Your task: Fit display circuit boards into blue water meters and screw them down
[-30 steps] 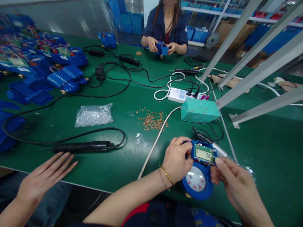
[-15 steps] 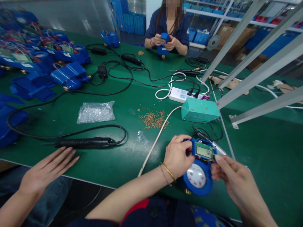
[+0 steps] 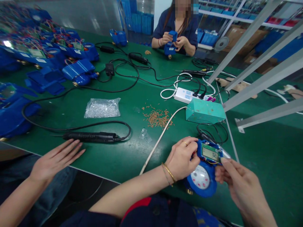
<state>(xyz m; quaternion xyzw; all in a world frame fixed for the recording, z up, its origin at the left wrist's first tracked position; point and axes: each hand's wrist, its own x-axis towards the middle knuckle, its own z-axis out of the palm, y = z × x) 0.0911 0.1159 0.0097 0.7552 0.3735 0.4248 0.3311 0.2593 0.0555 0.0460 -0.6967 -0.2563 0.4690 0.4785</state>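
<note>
A blue water meter stands at the table's near edge, its round white dial facing up. Above the dial, its open blue housing holds a green circuit board with a grey display. My left hand, fingers curled, grips the left side of that housing. On the other side, the thumb and fingers of my right hand are closed at the housing's right edge, by the board's corner. Whether a small part or wire lies in the right fingertips is hidden.
A co-worker's flat hand rests near a black electric screwdriver. Loose copper-coloured screws, a bag of small clear parts and a turquoise box lie beyond. Blue meters crowd the left; another person sits opposite.
The view has swung slightly left, so most things appear farther right. Both my hands keep their hold on the meter, with little visible change.
</note>
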